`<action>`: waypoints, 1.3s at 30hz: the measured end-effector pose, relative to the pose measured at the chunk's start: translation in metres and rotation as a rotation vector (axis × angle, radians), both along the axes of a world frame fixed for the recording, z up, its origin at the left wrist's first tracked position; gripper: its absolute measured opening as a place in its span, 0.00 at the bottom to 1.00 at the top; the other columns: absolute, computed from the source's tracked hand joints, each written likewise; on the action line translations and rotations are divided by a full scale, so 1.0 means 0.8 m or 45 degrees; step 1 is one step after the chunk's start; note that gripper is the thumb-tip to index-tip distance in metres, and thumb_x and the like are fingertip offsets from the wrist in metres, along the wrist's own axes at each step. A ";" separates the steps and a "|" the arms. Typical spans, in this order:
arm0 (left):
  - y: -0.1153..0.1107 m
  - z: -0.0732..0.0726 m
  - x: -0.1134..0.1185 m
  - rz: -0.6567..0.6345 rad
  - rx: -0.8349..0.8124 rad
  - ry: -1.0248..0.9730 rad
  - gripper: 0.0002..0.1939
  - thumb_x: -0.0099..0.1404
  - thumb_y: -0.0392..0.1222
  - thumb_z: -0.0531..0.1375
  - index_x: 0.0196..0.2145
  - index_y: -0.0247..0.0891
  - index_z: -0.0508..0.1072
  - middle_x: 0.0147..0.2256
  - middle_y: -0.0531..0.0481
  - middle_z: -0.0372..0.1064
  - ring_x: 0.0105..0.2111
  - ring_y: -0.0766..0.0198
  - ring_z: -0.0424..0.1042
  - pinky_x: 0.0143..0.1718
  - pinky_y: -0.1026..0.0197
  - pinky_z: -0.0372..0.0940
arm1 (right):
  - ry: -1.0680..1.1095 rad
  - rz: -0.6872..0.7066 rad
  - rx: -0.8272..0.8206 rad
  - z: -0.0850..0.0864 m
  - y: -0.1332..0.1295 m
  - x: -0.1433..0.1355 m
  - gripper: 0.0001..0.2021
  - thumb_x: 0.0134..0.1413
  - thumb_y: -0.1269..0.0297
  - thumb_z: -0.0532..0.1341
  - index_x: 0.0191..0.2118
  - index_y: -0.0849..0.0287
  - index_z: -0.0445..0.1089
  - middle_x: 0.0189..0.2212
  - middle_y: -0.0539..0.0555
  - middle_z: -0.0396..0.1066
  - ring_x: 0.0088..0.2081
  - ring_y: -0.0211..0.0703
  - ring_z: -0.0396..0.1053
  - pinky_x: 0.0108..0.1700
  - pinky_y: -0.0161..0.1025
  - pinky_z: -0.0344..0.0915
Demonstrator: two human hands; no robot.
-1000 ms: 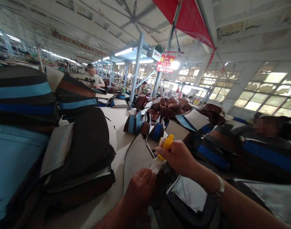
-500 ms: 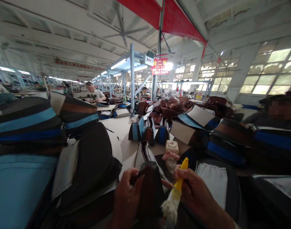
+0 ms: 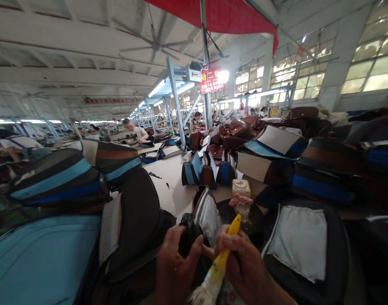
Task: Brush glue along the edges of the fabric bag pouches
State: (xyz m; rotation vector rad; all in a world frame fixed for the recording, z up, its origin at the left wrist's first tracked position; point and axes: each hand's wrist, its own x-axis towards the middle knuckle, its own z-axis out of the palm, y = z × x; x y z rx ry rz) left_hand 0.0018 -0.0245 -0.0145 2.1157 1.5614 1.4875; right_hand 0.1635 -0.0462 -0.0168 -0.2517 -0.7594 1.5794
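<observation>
Gripping a yellow-handled brush with matted whitish bristles [image 3: 220, 262], the right hand [image 3: 245, 267] angles it bristles-down, while the left hand [image 3: 175, 267] pinches a dark brown leather piece [image 3: 189, 233] low over the counter [image 3: 168, 186].

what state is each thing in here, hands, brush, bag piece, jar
left hand: closed on the dark bag piece
right hand: closed on the brush
brush: tilted, bristles down
dark bag piece: held up, pale lining showing
jar: upright on the table
</observation>
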 end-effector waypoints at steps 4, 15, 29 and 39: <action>0.002 0.003 -0.003 -0.091 -0.064 -0.025 0.16 0.69 0.51 0.53 0.39 0.40 0.76 0.42 0.46 0.74 0.43 0.57 0.73 0.45 0.57 0.68 | 0.034 0.052 -0.107 0.016 0.007 0.008 0.09 0.52 0.64 0.67 0.27 0.58 0.68 0.12 0.39 0.54 0.13 0.27 0.39 0.38 0.42 0.70; -0.002 -0.033 -0.006 0.000 0.135 0.356 0.20 0.69 0.51 0.52 0.52 0.38 0.70 0.54 0.40 0.69 0.54 0.52 0.69 0.52 0.49 0.68 | 0.301 -0.143 -0.326 0.042 0.059 0.051 0.10 0.50 0.65 0.69 0.25 0.60 0.67 0.09 0.38 0.52 0.10 0.26 0.40 0.13 0.25 0.46; 0.007 -0.031 0.002 -0.057 0.115 0.471 0.30 0.64 0.46 0.58 0.62 0.34 0.63 0.65 0.33 0.51 0.63 0.42 0.56 0.57 0.40 0.64 | 0.346 0.116 -0.330 0.002 0.040 0.003 0.13 0.46 0.62 0.73 0.25 0.63 0.71 0.08 0.40 0.53 0.10 0.25 0.42 0.18 0.26 0.57; 0.007 0.007 0.010 -0.309 -0.253 -0.006 0.20 0.67 0.42 0.52 0.53 0.42 0.74 0.59 0.43 0.64 0.62 0.51 0.60 0.63 0.45 0.56 | -0.346 -0.622 -0.103 0.055 0.070 0.051 0.15 0.44 0.58 0.70 0.24 0.60 0.65 0.11 0.40 0.51 0.12 0.27 0.42 0.13 0.28 0.38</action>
